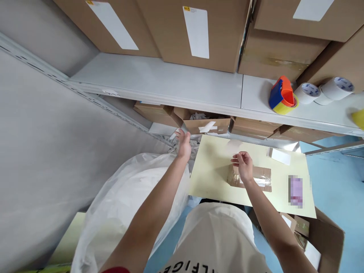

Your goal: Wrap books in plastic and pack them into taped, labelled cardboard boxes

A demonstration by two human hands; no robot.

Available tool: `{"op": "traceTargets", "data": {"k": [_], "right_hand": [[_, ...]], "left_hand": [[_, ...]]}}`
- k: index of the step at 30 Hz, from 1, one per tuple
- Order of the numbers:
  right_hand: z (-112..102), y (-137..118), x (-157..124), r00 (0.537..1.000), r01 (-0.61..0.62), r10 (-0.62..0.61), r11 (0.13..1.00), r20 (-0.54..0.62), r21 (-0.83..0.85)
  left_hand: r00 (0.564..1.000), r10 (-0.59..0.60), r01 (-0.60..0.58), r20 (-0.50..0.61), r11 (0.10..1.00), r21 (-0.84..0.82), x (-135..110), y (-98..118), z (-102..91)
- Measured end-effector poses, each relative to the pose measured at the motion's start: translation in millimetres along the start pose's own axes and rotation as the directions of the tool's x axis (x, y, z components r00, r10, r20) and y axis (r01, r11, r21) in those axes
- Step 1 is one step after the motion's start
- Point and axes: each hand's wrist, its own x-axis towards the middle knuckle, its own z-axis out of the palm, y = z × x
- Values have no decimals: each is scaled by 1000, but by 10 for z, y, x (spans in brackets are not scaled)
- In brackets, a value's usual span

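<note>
Right grip [243,163] over the box [262,173]!

Mid-frame, I see the left grip [184,145], spread wide. The right one's narrow, fingertips together; whether it pinches anything, I can't tell. The box lies right of centre on the surface [210,163].

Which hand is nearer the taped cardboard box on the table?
Right: the right hand is over the taped cardboard box; the left hand is out left, past the table.

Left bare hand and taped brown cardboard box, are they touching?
Apart; the head view shows pale yellow tabletop between the left hand and the taped brown cardboard box.
</note>
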Motion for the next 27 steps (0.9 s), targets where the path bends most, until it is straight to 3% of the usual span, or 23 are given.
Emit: {"op": "traceTargets", "data": {"k": [1, 2, 3, 4, 6, 9, 12, 15, 17, 19, 22, 27], "right_hand": [[8, 17, -17, 1000, -4, 4, 1000, 17, 7], [14, 30, -35, 999, -6, 6, 1000, 35, 15], [18, 38, -55, 998, -3, 2, 1000, 57, 24], [21, 43, -79, 997, 7, -9, 999, 77, 33], [24, 40, -137, 994, 40, -45, 998, 103, 48], [7, 19, -244, 992, 61, -69, 996, 109, 71], [-76, -2, -350, 993, 45, -53, 996, 103, 76], [-269, -6, -450, 987, 101, -100, 995, 129, -3], [-465, 7, -522, 977, 188, -173, 974, 122, -124], [-698, 31, -596, 961, 275, -272, 917, 53, -287], [-1042, 71, -676, 932, 300, -358, 844, -50, -444], [-1428, 136, -673, 987, 134, -154, 939, -39, -317]], "left_hand": [[999, -4, 5, -34, 1000, 11, -170, 43, 18], [998, 63, -62, -26, 997, 51, -355, 110, 43], [980, 193, -197, 51, 976, 89, -543, 196, 74], [932, 324, -345, 165, 931, 118, -721, 294, 111], [844, 454, -518, 285, 829, 211, -1014, 489, 193], [779, 505, -614, 371, 733, 292, -1250, 683, 322], [755, 516, -628, 405, 746, 220, -1333, 741, 439], [816, 421, -488, 395, 869, 82, -1391, 769, 540], [878, 261, -278, 401, 961, -19, -1432, 809, 605], [900, 83, -33, 428, 992, -123, -1468, 861, 677], [865, -63, 204, 497, 950, -234, -1521, 932, 800], [764, -249, 420, 595, 892, -166, -1709, 922, 1016]]}}
